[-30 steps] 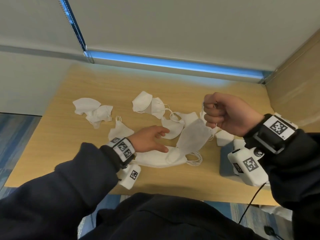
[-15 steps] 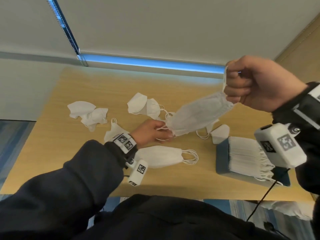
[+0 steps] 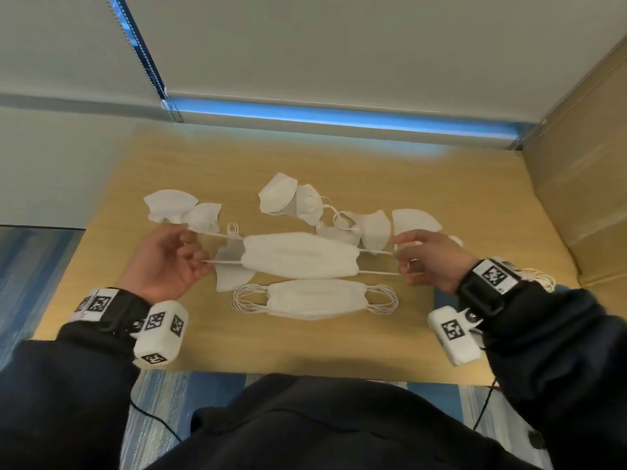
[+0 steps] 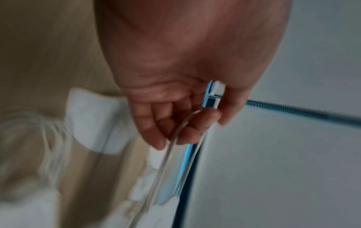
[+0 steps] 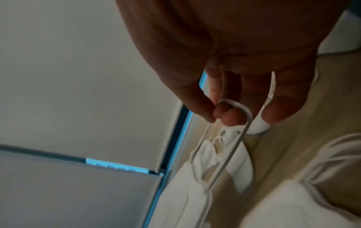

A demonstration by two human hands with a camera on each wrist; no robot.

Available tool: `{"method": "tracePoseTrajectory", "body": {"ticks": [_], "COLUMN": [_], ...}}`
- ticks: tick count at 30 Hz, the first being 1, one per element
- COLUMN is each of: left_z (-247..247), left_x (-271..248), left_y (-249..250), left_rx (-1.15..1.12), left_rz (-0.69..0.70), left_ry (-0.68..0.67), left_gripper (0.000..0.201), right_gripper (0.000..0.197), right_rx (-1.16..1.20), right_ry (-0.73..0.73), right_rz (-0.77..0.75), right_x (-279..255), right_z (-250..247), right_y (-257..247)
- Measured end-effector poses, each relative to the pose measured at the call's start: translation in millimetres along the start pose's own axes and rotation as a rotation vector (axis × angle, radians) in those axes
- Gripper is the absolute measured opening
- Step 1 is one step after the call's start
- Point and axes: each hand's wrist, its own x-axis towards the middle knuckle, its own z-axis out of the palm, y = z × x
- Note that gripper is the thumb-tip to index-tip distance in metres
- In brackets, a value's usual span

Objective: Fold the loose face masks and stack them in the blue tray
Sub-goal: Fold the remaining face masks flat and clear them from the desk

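Head view: the person is holding one white face mask (image 3: 300,254) stretched flat in the air over the wooden table (image 3: 210,157), w/ the left hand (image 3: 166,262) and right hand (image 3: 429,257) well apart. Each hand is pinching an ear loop, and both loops are pulling taut into thin straight lines. The mask is looking long and oval, lightly quilted, w/ horizontal creases running along it. Just below it, nearer the person, a small pile of flat masks (image 3: 314,300) is lying on the table, loops bunching out at both ends. Behind the held mask, loose cupped masks (image 3: 291,200) are lying scattered towards the far edge, w/ two more (image 3: 173,205) off to the left. The blue tray is showing only as a sliver by the right wrist, so I can't tell what's in it.

Left wrist view: blurry. The fingers (image 4: 154,131) of the left hand (image 4: 185,77) are curling round the ear loop (image 4: 175,146), which is running down and away as a narrow white band. Pale mask shapes are smearing over the table beside it.

Right wrist view: the right hand (image 5: 244,69) is gripping the other ear loop (image 5: 240,117), hooked over a fingertip (image 5: 230,117) w/ the thumb pressing alongside. The loop is leading down to the mask's gathered white end (image 5: 197,185), w/ more white masks lying on the table at lower right.
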Motion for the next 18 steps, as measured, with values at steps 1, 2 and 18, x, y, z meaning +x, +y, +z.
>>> {"method": "tracePoseTrajectory", "body": {"ticks": [1,2,18], "left_z": [-3.4,-6.2,16.8], "left_x": [0.1,0.5,13.8], "left_y": [-4.2,-9.7,-45.4], "left_rx": [0.128,0.244,0.821], "left_rz": [-0.051,-0.097,-0.23], "left_ry": [0.022,0.046,0.115], "left_gripper": [0.03,0.026,0.015], "right_gripper": [0.03,0.028,0.021], "right_rx": [-0.063,-0.122,-0.384], "right_ry": [0.007,0.015,0.065], "right_rz": [0.007,0.016,0.091], "right_x": [3.9,7.3,13.4], "right_z": [7.0,13.4,29.3], "right_y": [6.6,11.7,51.8]}}
